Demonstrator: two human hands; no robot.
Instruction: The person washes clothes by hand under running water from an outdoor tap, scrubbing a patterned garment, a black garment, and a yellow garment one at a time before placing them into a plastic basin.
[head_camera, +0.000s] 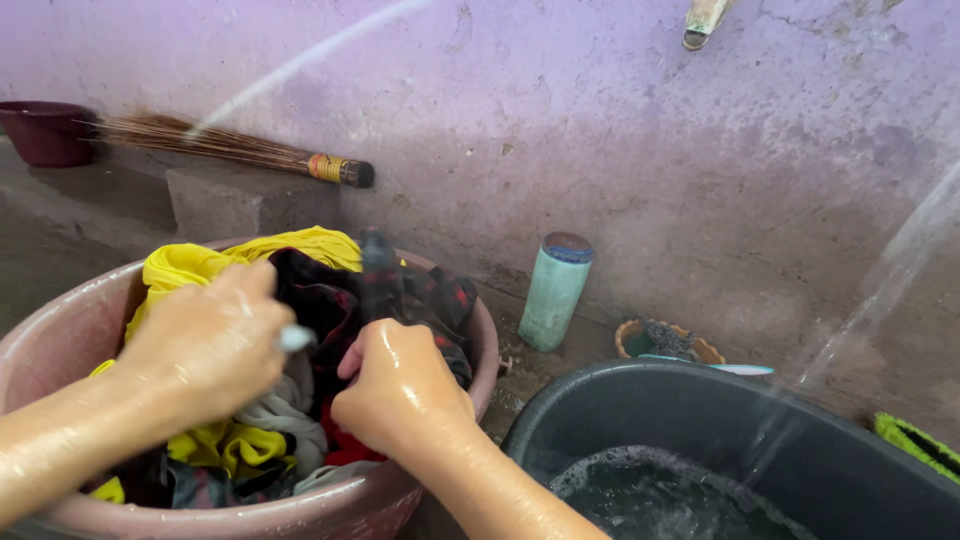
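Figure. Wet left hand and right hand, both clenched on a dark red-and-black checked garment that lay atop the heap in a round pink plastic basin, beside a yellow cloth. The step appeared to be hand-scrubbing the garment between the fists. A next move would call for a firm grip on the soaked fabric and a short carry to the dark grey tub of soapy water just to the right.
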